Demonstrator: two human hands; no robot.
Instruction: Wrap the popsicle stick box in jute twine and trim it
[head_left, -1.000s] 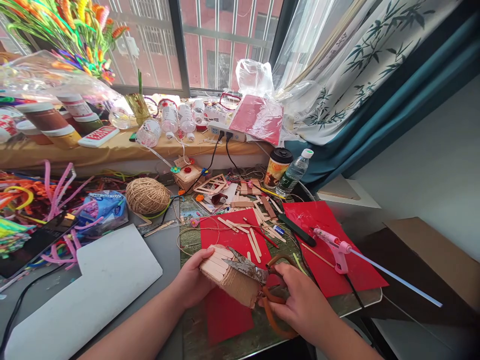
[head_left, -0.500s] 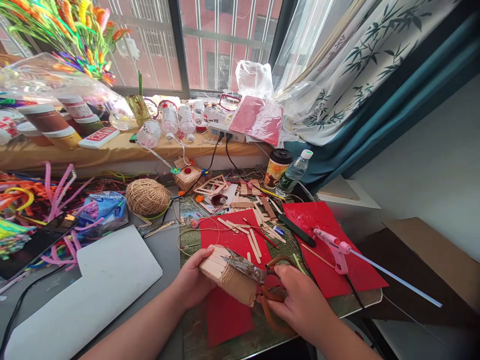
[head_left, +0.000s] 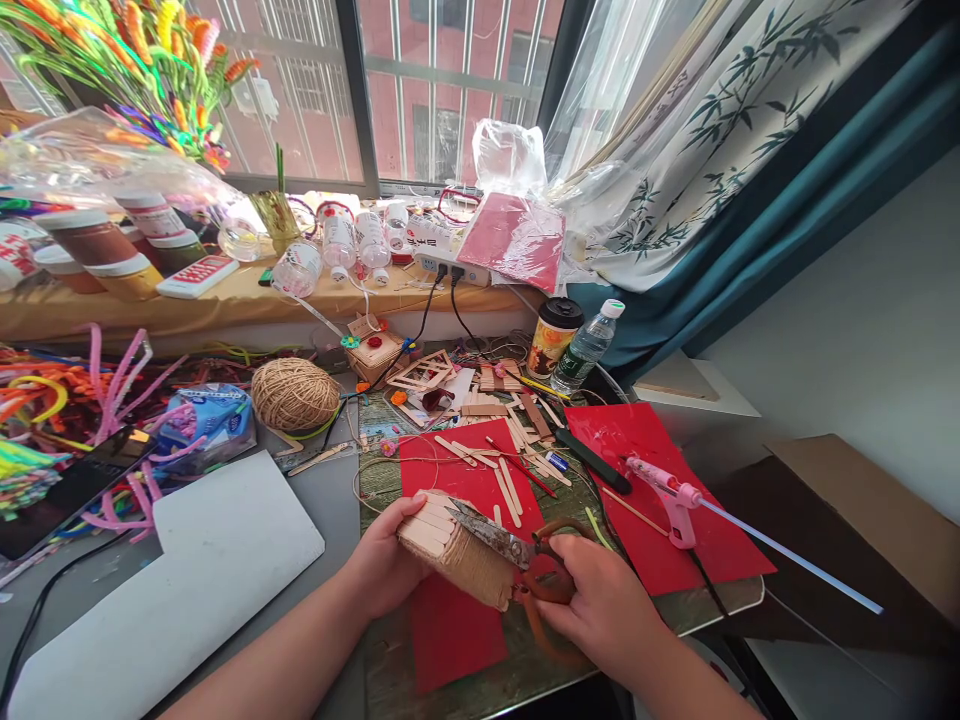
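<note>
Over the red sheet (head_left: pixel 459 650) bearing craft sticks (head_left: pixel 511 487), a twine-wrapped wooden box (head_left: pixel 472 568) is clasped by the left hand (head_left: pixel 390 560), while scissors (head_left: pixel 491 535) are gripped by their handles in the right hand (head_left: pixel 604 590), near that sheet's right edge.

Two are counted straight off: one left hand (head_left: pixel 390 565), one right hand (head_left: pixel 604 595). One pair of scissors (head_left: pixel 491 535) is tallied, and one twine-wrapped block (head_left: pixel 480 566)! One ball of twine (head_left: pixel 296 393) is added, one pink glue gun (head_left: pixel 679 515), one lidded cup (head_left: pixel 553 345), two plugs (head_left: pixel 457 273) in one power strip (head_left: pixel 475 272); the loose craft sticks (head_left: pixel 510 492) are too jumbled to be numbered.
</note>
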